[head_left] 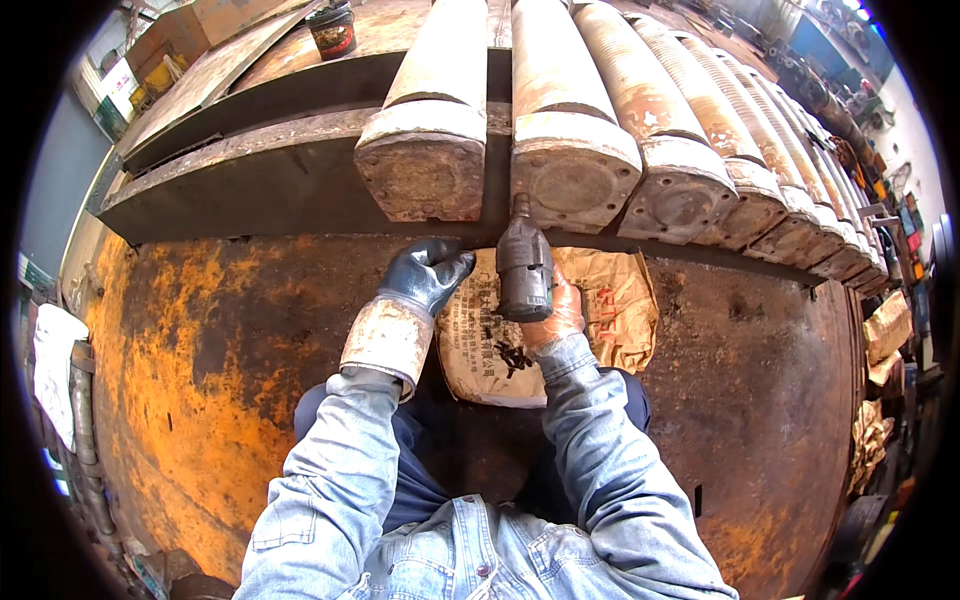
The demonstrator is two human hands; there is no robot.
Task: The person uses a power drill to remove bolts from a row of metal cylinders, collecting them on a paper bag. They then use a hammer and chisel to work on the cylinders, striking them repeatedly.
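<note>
My right hand (560, 308) is closed round a dark, grimy impact wrench (524, 268). The wrench points away from me, its narrow tip at the lower edge of a round-faced end block (575, 185) on a thick ribbed bar. Whether the tip touches a bolt there cannot be made out. Left of it, my left hand (428, 275) wears a dark blue coated glove with a dirty pale cuff. Its fingers are curled together; anything between them is hidden. Under both hands lies a brown paper sack (490, 350) with printing and dark stains.
Several more ribbed bars with blocky ends (680, 190) run in a row to the right. They rest on a long dark steel beam (240, 190). A dark bucket (332, 32) stands beyond it. Below is a rusty steel plate (220, 390); a white cloth (58, 370) hangs at the left.
</note>
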